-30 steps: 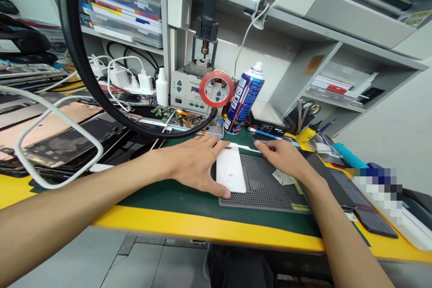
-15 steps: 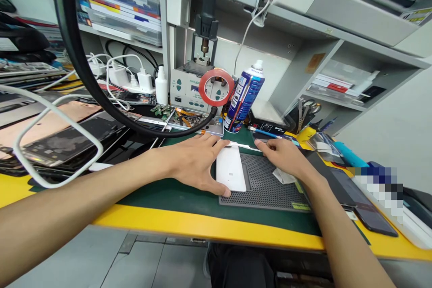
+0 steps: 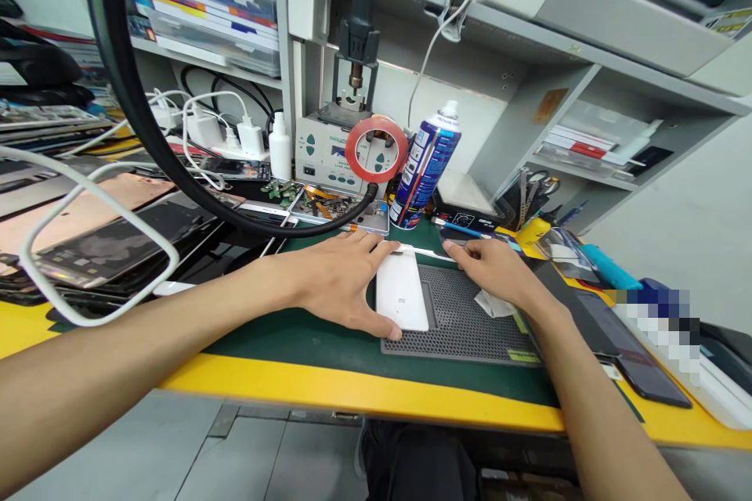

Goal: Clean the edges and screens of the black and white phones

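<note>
A white phone (image 3: 402, 301) with a small logo lies back up on the left part of a grey perforated mat (image 3: 464, 321). My left hand (image 3: 344, 282) spans its left side, thumb at the near end and index finger at the far end, steadying it. From the phone's far edge, a thin white strip-like tool (image 3: 432, 254) runs right to my right hand (image 3: 490, 270), which pinches it between thumb and curled fingers. Whether its tip enters the phone's edge I cannot tell. A crumpled pale cloth (image 3: 493, 304) sits beneath my right hand.
Behind stand a blue spray can (image 3: 426, 164), a red tape roll (image 3: 377, 150) and a hot-air station (image 3: 323, 149). A black hose (image 3: 135, 133) loops across the left. Phone parts (image 3: 117, 231) pile up at left; a dark phone (image 3: 640, 360) lies right.
The view has shifted very slightly. Both hands, the phone and the white strip-like tool keep practically the same positions.
</note>
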The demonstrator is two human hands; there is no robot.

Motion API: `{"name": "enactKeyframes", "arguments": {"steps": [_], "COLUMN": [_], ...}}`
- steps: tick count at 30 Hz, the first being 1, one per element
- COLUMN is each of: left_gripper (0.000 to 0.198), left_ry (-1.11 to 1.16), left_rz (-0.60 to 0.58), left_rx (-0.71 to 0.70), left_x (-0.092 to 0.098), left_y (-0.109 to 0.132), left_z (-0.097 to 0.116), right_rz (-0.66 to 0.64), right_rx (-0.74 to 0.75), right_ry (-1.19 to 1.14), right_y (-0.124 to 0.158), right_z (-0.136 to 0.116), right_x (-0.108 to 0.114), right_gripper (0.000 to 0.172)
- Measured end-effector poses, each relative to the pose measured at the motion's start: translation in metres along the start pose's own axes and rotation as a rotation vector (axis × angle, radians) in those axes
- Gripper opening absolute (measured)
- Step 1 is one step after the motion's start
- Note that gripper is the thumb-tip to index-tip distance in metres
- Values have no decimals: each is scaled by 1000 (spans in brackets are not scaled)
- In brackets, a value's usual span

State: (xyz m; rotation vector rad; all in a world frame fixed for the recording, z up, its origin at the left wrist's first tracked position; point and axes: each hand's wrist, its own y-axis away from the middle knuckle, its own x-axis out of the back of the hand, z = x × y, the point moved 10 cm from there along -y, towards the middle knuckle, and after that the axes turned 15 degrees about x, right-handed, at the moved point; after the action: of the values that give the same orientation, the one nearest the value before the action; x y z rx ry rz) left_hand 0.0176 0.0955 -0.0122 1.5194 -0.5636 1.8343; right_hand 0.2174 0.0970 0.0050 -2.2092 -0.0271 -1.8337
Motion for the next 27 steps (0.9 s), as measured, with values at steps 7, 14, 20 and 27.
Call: {"name": "enactKeyframes", "arguments": {"steps": [7,14,20,27], "left_gripper": [123,123,123,123], "left_ry": [2,-1,0,7], "left_rz": [-1,4,2,-1], "left_rx": [8,-2,5,12], "left_x": [2,1,2,2], "left_y": [1,0,1,0], "left_z": [1,1,0,1], "right_rz": [-9,-3,-15,-26], "right_rx": [-32,-45,-59,-60], "right_ry": [-15,-24,-22,-14], "right_y": [1,3,2,2], "right_z": [0,0,3,2], "right_x": [0,2,0,-1], "right_gripper": [62,62,64,64]}}
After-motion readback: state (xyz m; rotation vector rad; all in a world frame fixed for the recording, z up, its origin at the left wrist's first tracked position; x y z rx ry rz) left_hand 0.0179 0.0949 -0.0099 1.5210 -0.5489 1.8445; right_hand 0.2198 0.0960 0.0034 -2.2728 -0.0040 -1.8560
